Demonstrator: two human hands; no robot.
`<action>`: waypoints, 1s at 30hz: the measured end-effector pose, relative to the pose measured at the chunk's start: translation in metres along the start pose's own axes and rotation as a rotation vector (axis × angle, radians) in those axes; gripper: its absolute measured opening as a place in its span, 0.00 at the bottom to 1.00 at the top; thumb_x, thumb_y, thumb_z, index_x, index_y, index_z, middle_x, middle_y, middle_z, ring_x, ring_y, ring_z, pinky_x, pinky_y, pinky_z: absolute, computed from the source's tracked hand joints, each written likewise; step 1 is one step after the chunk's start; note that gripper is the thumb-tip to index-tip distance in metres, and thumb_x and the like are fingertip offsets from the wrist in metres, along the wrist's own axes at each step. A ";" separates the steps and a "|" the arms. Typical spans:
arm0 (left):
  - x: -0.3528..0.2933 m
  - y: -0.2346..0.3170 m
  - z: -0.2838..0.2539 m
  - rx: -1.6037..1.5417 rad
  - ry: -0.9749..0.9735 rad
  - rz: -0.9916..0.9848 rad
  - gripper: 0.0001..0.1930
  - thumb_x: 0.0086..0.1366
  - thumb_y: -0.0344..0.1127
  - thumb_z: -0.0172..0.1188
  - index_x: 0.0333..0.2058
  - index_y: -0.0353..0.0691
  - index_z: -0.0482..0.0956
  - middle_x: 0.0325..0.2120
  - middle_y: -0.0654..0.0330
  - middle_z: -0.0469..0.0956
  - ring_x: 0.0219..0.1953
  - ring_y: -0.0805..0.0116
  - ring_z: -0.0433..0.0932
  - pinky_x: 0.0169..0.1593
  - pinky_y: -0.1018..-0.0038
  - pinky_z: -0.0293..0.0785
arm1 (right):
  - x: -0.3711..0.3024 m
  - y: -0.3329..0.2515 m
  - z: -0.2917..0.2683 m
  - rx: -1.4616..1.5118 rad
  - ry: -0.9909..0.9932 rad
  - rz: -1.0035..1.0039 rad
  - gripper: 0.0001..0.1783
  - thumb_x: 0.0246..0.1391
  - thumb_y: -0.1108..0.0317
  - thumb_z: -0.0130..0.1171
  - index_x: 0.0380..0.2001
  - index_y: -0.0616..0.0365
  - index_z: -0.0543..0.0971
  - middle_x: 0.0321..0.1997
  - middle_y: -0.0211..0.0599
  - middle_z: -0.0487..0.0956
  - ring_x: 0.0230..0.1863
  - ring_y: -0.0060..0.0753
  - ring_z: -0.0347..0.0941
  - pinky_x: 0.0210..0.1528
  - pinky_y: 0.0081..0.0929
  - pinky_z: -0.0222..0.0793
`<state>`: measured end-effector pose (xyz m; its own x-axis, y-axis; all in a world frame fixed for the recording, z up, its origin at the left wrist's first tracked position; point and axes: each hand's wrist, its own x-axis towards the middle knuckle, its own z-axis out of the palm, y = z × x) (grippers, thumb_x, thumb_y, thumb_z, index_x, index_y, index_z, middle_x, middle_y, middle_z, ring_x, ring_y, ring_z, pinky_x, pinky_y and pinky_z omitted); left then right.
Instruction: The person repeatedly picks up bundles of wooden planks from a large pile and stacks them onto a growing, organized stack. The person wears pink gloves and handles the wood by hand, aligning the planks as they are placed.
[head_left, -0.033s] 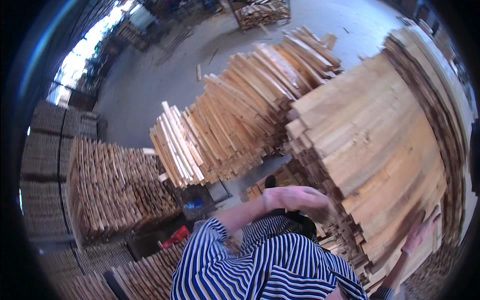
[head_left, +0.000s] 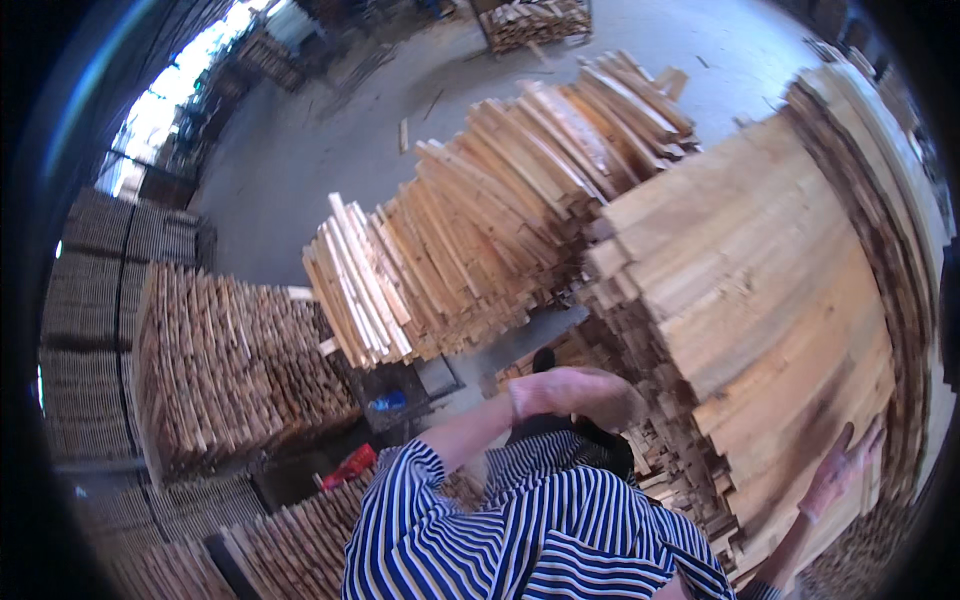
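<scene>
1. On my feed, the broad, flat-topped tan wooden plank stack (head_left: 760,290) looks smooth and matt on top.
2. Left of that stack, the long heap of thin, light-brown wooden strips (head_left: 475,215) looks rougher.
3. Lower left of the stack, I see a matt cloth blue-and-white striped shirt (head_left: 520,525).

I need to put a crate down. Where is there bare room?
Widest: the grey floor beyond the strip pile, bar a few stray sticks. The board stack also has bare top beyond the right hand. Crowded: the left side, where plank stacks stand close together.
</scene>
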<state>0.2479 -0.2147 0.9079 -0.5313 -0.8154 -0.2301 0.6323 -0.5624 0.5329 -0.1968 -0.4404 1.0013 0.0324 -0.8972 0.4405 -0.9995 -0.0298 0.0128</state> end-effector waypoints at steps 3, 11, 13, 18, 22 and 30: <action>-0.094 -0.093 -0.136 0.077 0.651 0.106 0.33 0.74 0.54 0.49 0.69 0.39 0.62 0.69 0.47 0.63 0.71 0.55 0.60 0.71 0.57 0.58 | -0.024 -0.145 -0.067 0.624 -0.043 -0.121 0.28 0.71 0.66 0.51 0.71 0.56 0.64 0.71 0.54 0.66 0.63 0.50 0.72 0.63 0.39 0.73; -0.286 -0.157 -0.279 -1.003 1.593 0.346 0.65 0.49 0.88 0.49 0.69 0.35 0.58 0.71 0.43 0.56 0.73 0.44 0.52 0.74 0.50 0.44 | -0.181 -0.415 0.002 1.039 -1.169 -0.614 0.23 0.60 0.72 0.63 0.59 0.59 0.77 0.55 0.45 0.81 0.55 0.41 0.79 0.59 0.31 0.73; -0.331 -0.180 -0.306 -1.087 1.680 0.506 0.69 0.47 0.88 0.52 0.72 0.34 0.49 0.74 0.43 0.47 0.75 0.40 0.45 0.74 0.43 0.40 | -0.223 -0.444 0.052 1.049 -1.333 -0.670 0.23 0.65 0.76 0.57 0.63 0.63 0.73 0.57 0.41 0.80 0.59 0.31 0.76 0.62 0.27 0.71; -0.397 -0.195 -0.376 -1.246 1.660 0.763 0.74 0.45 0.88 0.55 0.75 0.46 0.30 0.77 0.49 0.33 0.78 0.44 0.33 0.74 0.37 0.33 | -0.305 -0.514 0.122 1.099 -1.804 -0.345 0.25 0.63 0.69 0.61 0.63 0.59 0.74 0.60 0.38 0.80 0.61 0.29 0.75 0.65 0.27 0.68; -0.427 -0.197 -0.421 -1.267 1.674 0.939 0.73 0.46 0.89 0.51 0.75 0.47 0.27 0.77 0.53 0.28 0.78 0.46 0.32 0.75 0.39 0.29 | -0.348 -0.577 0.155 0.973 -1.924 -0.514 0.26 0.63 0.67 0.61 0.64 0.57 0.74 0.60 0.42 0.80 0.61 0.31 0.75 0.65 0.27 0.68; -0.449 -0.182 -0.440 -1.292 1.810 0.953 0.53 0.56 0.81 0.54 0.72 0.56 0.57 0.72 0.60 0.58 0.73 0.54 0.55 0.73 0.40 0.45 | -0.433 -0.737 0.184 0.751 -1.853 -1.221 0.30 0.62 0.49 0.57 0.64 0.46 0.72 0.57 0.46 0.81 0.60 0.46 0.76 0.61 0.37 0.70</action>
<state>0.6199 0.1927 0.5558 0.3420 0.3334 -0.8785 0.5627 0.6761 0.4757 0.5257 -0.1113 0.6360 0.7868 0.3689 -0.4949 -0.3646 -0.3691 -0.8549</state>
